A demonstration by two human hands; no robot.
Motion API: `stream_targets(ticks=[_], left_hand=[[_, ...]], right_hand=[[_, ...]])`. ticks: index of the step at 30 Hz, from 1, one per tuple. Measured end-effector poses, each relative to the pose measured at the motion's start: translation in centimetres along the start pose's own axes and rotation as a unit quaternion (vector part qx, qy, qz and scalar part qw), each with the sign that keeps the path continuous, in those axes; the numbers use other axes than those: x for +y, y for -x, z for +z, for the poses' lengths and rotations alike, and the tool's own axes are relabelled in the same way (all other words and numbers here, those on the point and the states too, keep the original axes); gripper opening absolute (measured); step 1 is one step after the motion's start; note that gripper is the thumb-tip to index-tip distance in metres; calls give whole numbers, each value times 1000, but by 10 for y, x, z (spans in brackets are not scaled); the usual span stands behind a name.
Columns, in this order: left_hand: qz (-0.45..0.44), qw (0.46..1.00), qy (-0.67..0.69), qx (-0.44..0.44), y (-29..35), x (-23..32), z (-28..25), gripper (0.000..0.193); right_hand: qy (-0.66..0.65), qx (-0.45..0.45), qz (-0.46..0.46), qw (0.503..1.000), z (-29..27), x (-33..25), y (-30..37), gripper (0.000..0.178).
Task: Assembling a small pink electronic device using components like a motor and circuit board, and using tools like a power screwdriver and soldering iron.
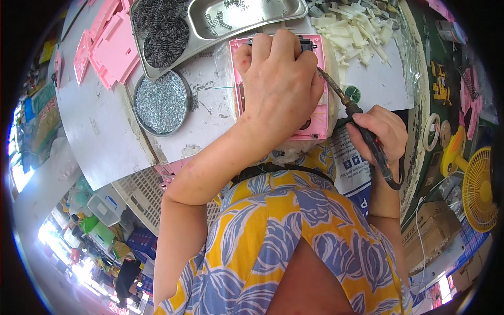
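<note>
Pink plastic housing point(319, 125), open and shaped like a shallow box, sits on the white worktable point(105, 142) directly in front of the person, above the lap. Over its middle lies the left hand point(281, 79), back upward and fingers bent toward the far edge; the fingertips are hidden, so I cannot tell what, if anything, they pinch. Dark parts point(307, 45) show beside those fingers inside the far end. At the right, the right hand point(383, 131) is wrapped around the black handle of a soldering iron point(354, 109), whose metal tip points up and left, close to the housing's right edge and the left hand. A thin green wire point(226, 87) runs out on the left side. Beyond stand 2 metal trays: the left tray point(152, 76) is heaped with dark springs point(164, 37), the right tray point(262, 14) holds a few loose ones. Nearer, a round tin point(188, 100) is filled with small silvery pieces point(160, 102). White plastic parts point(357, 31) lie piled beyond the iron, and pink panels point(115, 50) at far left.
</note>
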State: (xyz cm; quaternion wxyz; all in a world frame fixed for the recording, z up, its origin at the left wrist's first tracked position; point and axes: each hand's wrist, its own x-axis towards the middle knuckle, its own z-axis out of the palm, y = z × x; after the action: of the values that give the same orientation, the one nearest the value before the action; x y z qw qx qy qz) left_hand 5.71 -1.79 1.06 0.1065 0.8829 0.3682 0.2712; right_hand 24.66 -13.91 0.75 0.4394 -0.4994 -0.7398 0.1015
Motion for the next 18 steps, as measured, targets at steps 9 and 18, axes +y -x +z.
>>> stream_targets(ticks=[9,18], left_hand=[[-2,1000,-6,-2,1,0,-2,11],[2,1000,6,2,3,-2,-1,12]], right_hand=[[-40,85,64,994,-11,-3,6,30],[-51,81,87,992,-12,-2,5,29]])
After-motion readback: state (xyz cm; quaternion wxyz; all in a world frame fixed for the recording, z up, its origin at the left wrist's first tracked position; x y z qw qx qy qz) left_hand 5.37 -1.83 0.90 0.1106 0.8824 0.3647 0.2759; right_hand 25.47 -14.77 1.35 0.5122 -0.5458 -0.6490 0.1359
